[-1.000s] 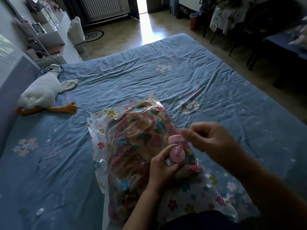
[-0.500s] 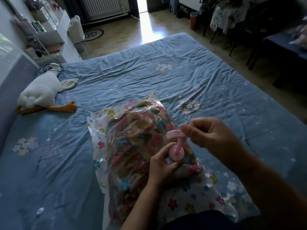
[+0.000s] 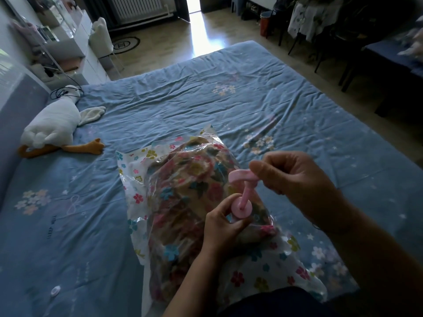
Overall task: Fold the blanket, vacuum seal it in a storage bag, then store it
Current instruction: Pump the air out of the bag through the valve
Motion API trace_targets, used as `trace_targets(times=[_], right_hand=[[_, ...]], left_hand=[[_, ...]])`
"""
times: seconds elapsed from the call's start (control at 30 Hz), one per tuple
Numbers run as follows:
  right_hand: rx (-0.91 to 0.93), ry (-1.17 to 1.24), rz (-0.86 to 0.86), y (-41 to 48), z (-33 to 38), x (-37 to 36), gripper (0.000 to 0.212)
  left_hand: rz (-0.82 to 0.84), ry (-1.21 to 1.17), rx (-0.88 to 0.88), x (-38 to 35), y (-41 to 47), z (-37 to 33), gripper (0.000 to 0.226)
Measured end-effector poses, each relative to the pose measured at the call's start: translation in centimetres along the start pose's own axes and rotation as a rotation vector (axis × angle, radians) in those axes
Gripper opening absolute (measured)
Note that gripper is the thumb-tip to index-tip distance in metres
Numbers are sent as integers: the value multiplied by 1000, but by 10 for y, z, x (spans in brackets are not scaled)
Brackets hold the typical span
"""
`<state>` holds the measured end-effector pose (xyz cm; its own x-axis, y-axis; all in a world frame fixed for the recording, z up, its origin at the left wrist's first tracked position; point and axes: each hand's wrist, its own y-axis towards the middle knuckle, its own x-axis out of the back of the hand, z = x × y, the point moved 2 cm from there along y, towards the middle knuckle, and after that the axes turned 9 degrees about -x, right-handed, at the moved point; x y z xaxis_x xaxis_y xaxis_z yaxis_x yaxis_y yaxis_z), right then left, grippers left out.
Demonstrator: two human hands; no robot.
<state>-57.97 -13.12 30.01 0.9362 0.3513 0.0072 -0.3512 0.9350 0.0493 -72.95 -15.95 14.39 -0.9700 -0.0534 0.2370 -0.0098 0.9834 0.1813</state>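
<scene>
A clear storage bag (image 3: pixel 135 200) printed with small flowers lies on the blue bed (image 3: pixel 206 106) in front of me. The folded floral blanket (image 3: pixel 183 197) fills it. A small pink hand pump (image 3: pixel 243 197) stands on the bag's top. My left hand (image 3: pixel 223 227) grips the pump's round base against the bag. My right hand (image 3: pixel 290 177) pinches the pump's flat pink handle, which is raised on its rod above the base.
A white plush goose (image 3: pixel 50 129) with orange feet lies at the bed's left. A small white cap (image 3: pixel 55 290) sits on the sheet near left. White drawers and a chair (image 3: pixel 100 40) stand beyond the bed; dark chairs and a table (image 3: pixel 320 24) at right.
My right hand has pulled the pump handle upward, lengthening the exposed rod. My left hand stays on the base.
</scene>
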Motion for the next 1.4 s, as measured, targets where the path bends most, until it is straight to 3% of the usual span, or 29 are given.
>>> trace_targets(times=[0.07,0.27,0.33,0.5,0.57,0.67,0.73,0.83,0.97,1.03,1.2,1.3,1.4], right_hand=[[1,77,16,1,-3,2,34],[-369,-405,-8,-4,-93,1,39],[-274,-337,-24,-3,-72,-1,42],[-50,145,76,0,-1,3,27],[-93,53,31,2,-20,4,29],[-292,-367,-28,0,-76,4,42],[-360,-447,-24,-3,-92,4,40],[-209,-313,-36,-5,-45,1,40],[-13,26,25,-3,14,6,24],[-26,-85,-13,0,-4,6,29],[-368,-457,-3,-5,-96,4,39],[-209,-421,-35,-2,-62,3,43],[-49,-162,-15,3,-5,6,39]], left_hand=[[-4,11,-5,-1,-1,0,58],[-4,6,-16,-4,-7,2,47],[0,-4,-17,-3,-5,2,45],[-7,12,6,-1,0,1,57],[-14,24,7,-2,-1,4,55],[0,9,14,-5,-2,7,50],[3,6,11,-5,-4,4,48],[7,2,1,-3,-1,0,49],[0,0,16,-2,-1,0,58],[-3,-4,21,-4,-1,2,57],[1,-30,31,-6,-6,3,49],[3,-19,6,-4,-4,-1,45],[-3,-11,16,-2,-2,-2,54]])
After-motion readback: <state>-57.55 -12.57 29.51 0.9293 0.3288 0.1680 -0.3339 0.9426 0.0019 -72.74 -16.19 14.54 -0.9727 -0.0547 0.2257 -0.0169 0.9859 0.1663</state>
